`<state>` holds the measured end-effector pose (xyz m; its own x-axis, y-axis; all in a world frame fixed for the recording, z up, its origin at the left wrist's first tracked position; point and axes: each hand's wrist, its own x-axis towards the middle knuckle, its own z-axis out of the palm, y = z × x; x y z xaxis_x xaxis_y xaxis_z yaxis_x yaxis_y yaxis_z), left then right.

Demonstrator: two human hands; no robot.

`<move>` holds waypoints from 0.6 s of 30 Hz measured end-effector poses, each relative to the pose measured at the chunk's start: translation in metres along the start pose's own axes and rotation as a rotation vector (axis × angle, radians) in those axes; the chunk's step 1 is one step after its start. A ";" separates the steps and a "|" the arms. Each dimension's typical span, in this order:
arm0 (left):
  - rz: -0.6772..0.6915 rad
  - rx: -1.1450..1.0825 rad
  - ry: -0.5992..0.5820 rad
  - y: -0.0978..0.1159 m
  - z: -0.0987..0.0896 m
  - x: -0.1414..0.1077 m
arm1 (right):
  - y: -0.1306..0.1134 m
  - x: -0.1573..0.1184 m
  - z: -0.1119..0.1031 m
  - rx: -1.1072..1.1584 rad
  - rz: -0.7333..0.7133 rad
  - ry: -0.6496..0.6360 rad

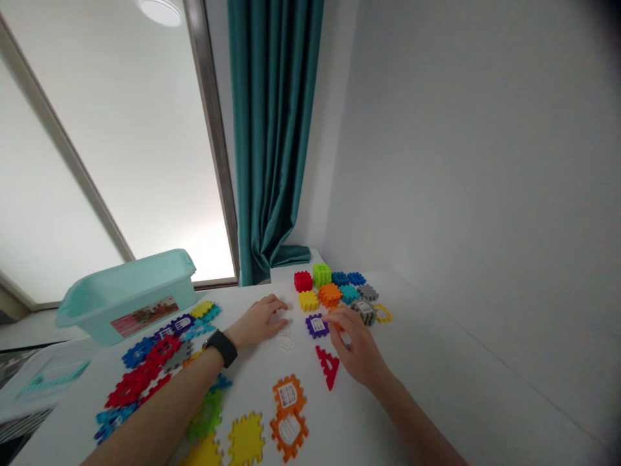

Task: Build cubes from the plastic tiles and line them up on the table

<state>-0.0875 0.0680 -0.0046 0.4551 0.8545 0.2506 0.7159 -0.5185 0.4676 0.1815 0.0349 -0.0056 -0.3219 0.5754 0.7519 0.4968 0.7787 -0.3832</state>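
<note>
On the white table (436,388), the left hand (259,321) lies open; the right hand's (352,343) grip is unclear beside a light, stiff purple plastic tile (317,326), best pinched by its edge.

No legible text is present. The printed label (144,316) on the front wall of the mint plastic storage bin (145,278) shows a picture and markings too small to read. The white printed panels on the purple interlocking tile (317,325) and the orange interlocking tile (287,395) likewise cannot be resolved.
</note>
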 end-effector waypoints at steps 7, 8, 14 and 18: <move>0.023 0.079 -0.040 0.020 -0.014 -0.043 | -0.010 -0.006 0.014 -0.026 -0.051 -0.162; 0.035 0.105 -0.043 0.024 -0.016 -0.049 | -0.012 -0.007 0.016 -0.032 -0.050 -0.194; 0.014 0.205 -0.056 0.047 -0.025 -0.084 | -0.019 -0.010 0.025 -0.091 -0.079 -0.342; 0.002 0.221 -0.052 0.054 -0.030 -0.106 | -0.023 -0.008 0.029 -0.145 -0.097 -0.452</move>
<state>-0.1130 -0.0498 0.0196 0.4790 0.8537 0.2044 0.8112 -0.5194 0.2686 0.1496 0.0194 -0.0186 -0.6741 0.5783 0.4595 0.5444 0.8094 -0.2201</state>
